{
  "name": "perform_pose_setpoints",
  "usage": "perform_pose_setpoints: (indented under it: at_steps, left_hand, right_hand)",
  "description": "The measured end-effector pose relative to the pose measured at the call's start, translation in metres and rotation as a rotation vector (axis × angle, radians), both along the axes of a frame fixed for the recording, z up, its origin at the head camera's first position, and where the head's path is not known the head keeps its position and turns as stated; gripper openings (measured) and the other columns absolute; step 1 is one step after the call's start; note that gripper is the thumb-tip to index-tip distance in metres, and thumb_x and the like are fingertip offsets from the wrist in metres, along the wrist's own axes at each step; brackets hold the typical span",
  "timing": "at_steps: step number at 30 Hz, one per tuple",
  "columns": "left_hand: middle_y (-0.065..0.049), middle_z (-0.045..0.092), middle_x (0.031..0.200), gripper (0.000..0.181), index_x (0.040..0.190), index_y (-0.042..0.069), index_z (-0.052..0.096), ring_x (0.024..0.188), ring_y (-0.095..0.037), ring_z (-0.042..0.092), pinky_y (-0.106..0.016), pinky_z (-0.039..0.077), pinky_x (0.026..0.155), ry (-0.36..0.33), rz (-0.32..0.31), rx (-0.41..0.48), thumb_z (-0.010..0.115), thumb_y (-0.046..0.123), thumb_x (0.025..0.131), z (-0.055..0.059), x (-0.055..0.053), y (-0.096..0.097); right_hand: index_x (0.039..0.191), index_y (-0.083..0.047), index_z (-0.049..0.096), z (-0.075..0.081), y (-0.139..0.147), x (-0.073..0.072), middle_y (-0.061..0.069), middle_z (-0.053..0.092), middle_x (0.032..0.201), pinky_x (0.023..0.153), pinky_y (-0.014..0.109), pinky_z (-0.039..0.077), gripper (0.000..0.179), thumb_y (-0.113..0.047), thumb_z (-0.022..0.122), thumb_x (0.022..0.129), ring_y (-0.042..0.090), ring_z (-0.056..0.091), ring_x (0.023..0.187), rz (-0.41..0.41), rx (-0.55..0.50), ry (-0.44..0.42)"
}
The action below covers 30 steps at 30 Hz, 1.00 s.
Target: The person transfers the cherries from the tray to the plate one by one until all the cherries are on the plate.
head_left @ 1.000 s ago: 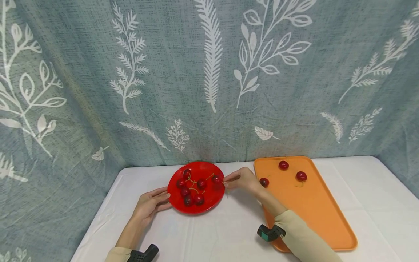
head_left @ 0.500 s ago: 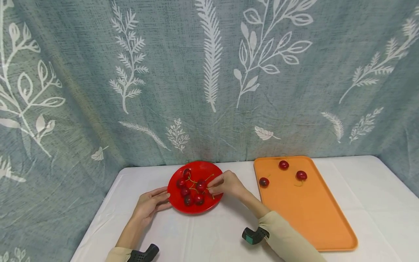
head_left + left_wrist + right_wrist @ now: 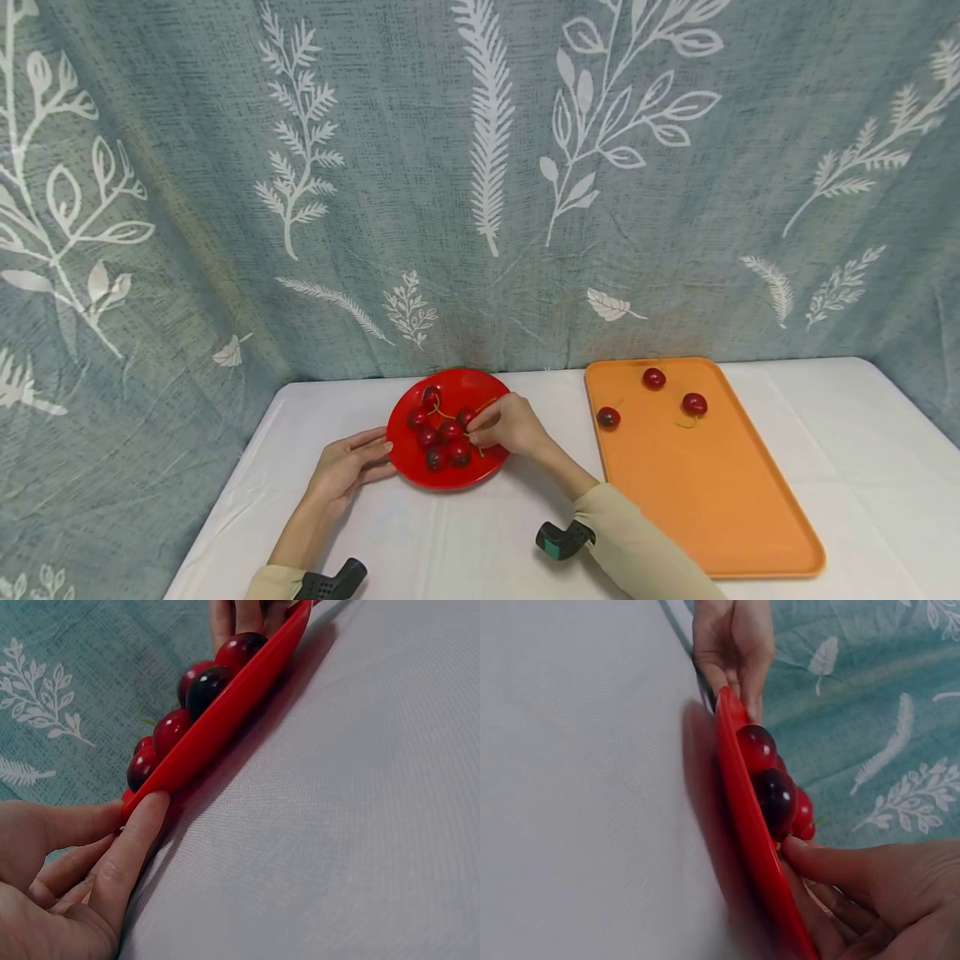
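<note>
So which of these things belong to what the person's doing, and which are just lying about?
Part of the job:
red plate, held at its rim by the left hand
cherries on the plate, right hand at them
probably the orange tray and its three cherries, untouched

Just around:
leaf-patterned curtain
white tablecloth

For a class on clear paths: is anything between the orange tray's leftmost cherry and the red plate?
The right grip, over the right edge of the red plate; otherwise only white cloth and the edge of the orange tray.
</note>
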<state>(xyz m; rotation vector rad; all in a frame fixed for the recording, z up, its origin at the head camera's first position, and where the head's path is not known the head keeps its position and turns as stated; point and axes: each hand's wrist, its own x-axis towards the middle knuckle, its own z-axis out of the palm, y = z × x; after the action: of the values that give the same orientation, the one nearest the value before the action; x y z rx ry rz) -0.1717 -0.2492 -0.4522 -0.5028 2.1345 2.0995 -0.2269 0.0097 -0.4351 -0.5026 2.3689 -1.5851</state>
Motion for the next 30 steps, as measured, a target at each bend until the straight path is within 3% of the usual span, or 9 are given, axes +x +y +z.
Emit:
perform_pose_setpoints:
  at_steps: [18, 30]
  left_hand:
    - [-0.024, 0.061, 0.126, 0.046, 0.137, -0.010, 0.047, 0.088, -0.019, 0.071, -0.035, 0.060, 0.077, 0.001, -0.005, 0.017, 0.061, 0.002, 0.094, 0.005, 0.000, 0.001]
    - [-0.025, 0.059, 0.129, 0.047, 0.138, -0.010, 0.047, 0.090, -0.020, 0.071, -0.035, 0.060, 0.078, -0.003, -0.012, 0.002, 0.061, 0.005, 0.095, 0.005, 0.002, 0.003]
  right_hand:
    - [0.091, 0.005, 0.077, 0.006, 0.010, 0.000, 0.013, 0.074, 0.081, 0.066, 0.027, 0.061, 0.011, -0.001, 0.076, 0.082, 0.021, 0.073, 0.070, -0.047, -0.022, 0.042]
    - [0.098, 0.008, 0.074, 0.039, 0.047, -0.005, 0.017, 0.074, 0.090, 0.075, 0.036, 0.062, 0.015, -0.001, 0.072, 0.086, 0.025, 0.073, 0.078, -0.120, -0.089, 0.015]
